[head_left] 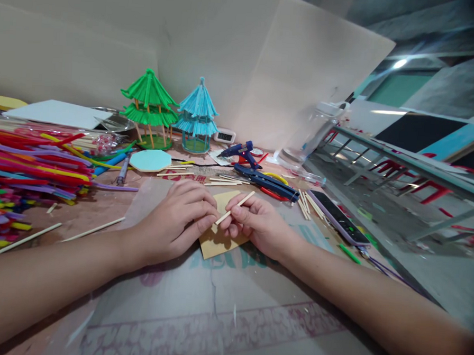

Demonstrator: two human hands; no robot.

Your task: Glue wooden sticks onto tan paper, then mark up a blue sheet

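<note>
over a card (219,246), a pale stick (226,216).
right hand (260,224) pinches it; left hand (179,219) curls beside its lower end, whether gripping i cannot tell.

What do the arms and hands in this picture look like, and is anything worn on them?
They are a person's own, with no machine parts or cables. The left hand and right hand show no gloves or rings. The left forearm and right forearm are bare and taper toward the wrists, with no sleeve, watch or bracelet in view.
</note>
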